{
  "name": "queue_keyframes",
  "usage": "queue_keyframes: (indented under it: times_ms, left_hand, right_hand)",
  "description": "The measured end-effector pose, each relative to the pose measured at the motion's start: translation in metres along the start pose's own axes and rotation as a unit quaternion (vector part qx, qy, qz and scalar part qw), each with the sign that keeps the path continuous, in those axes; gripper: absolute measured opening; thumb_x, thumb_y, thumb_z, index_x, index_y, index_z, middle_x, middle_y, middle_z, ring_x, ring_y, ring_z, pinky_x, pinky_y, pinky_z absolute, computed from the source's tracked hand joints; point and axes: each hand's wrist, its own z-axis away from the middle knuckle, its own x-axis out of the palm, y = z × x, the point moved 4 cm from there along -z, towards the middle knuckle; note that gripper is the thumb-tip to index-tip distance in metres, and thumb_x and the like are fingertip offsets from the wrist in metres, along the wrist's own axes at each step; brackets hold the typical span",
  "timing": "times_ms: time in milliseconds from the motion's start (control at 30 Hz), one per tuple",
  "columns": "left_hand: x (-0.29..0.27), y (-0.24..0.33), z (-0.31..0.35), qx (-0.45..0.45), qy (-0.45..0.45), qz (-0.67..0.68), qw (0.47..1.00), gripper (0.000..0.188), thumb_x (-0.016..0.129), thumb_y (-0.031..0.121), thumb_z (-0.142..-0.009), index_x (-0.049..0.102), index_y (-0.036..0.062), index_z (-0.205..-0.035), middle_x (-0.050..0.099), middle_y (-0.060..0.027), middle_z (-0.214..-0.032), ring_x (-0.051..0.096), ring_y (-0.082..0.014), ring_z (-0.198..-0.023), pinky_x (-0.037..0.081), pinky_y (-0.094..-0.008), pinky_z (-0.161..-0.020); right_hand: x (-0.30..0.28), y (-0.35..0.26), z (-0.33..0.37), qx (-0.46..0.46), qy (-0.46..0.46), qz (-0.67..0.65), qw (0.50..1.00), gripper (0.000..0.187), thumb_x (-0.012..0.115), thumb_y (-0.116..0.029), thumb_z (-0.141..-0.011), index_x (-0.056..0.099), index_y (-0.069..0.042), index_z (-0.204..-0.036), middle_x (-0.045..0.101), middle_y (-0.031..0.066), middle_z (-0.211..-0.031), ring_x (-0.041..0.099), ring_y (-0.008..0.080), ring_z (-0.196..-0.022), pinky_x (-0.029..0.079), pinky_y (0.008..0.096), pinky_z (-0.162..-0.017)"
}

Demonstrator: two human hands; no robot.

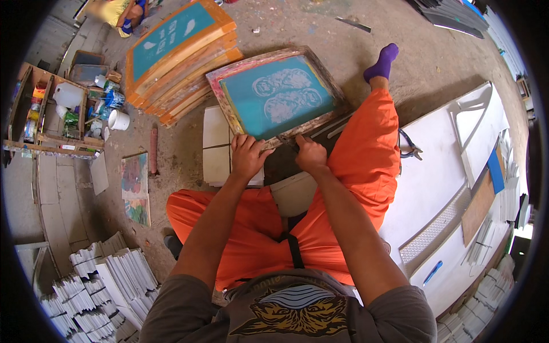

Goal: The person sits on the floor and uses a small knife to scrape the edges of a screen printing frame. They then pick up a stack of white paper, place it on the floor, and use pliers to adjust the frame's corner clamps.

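A wooden silkscreen frame point(294, 137) with teal mesh and two pale sole-shaped patterns lies tilted in front of me. My left hand point(247, 157) is closed over its near edge at the left corner, the thumb along the wood. Close by on the same edge, my right hand point(310, 154) is curled into a fist at a small dark object, which I cannot make out. Beneath the frame's left side sits a stack of white sheets point(216, 128), several of its layers showing.
Stacked orange-edged screens point(184, 43) stand at the far left. A paint crate point(57, 150) is left of them. Pliers point(410, 146) and a blue cutter point(433, 273) lie on a white board point(423, 194) at right. Bundled papers point(97, 286) fill the lower left. A person point(117, 12) is at the back.
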Motion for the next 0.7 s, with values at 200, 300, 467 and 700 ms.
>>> queue_keyframes:
  times_ms: [200,300,467,700]
  left_hand:
    - [0.000,0.002,-0.002,-0.003,0.013,-0.002,1.000,0.039,0.082,0.042,-0.081,0.079,0.0077,-0.098,0.061,-0.0066,-0.092,0.056,-0.0297,-0.103,0.038,-0.0484,-0.105]
    - [0.000,0.000,0.000,-0.004,0.008,-0.001,1.000,0.039,0.082,0.042,-0.081,0.079,0.0077,-0.098,0.061,-0.0066,-0.092,0.056,-0.0298,-0.103,0.038,-0.0483,-0.106]
    - [0.002,0.000,0.000,-0.013,0.004,0.001,1.000,0.039,0.081,0.043,-0.082,0.079,0.0074,-0.098,0.061,-0.0071,-0.093,0.056,-0.0301,-0.104,0.038,-0.0486,-0.106]
    - [0.002,-0.001,0.004,-0.010,0.000,-0.007,1.000,0.040,0.080,0.043,-0.083,0.079,0.0071,-0.100,0.061,-0.0085,-0.094,0.055,-0.0317,-0.104,0.040,-0.0496,-0.104]
  right_hand:
    - [-0.001,0.008,-0.005,-0.025,-0.033,0.000,0.999,0.031,0.066,-0.011,-0.082,0.061,-0.012,-0.112,0.074,0.0188,-0.105,0.074,0.0412,-0.096,0.060,0.0524,-0.081]
    - [-0.005,0.007,-0.007,-0.037,-0.047,-0.005,0.998,0.031,0.065,-0.011,-0.082,0.062,-0.012,-0.113,0.075,0.0203,-0.104,0.074,0.0418,-0.097,0.060,0.0529,-0.082]
    - [-0.014,0.006,-0.010,-0.030,-0.083,-0.007,0.996,0.031,0.064,-0.010,-0.081,0.063,-0.010,-0.112,0.075,0.0224,-0.102,0.073,0.0438,-0.098,0.059,0.0543,-0.084]
    - [-0.019,0.008,-0.017,-0.039,-0.117,-0.055,0.991,0.034,0.066,-0.012,-0.081,0.068,-0.009,-0.115,0.075,0.0223,-0.104,0.072,0.0427,-0.101,0.057,0.0527,-0.087]
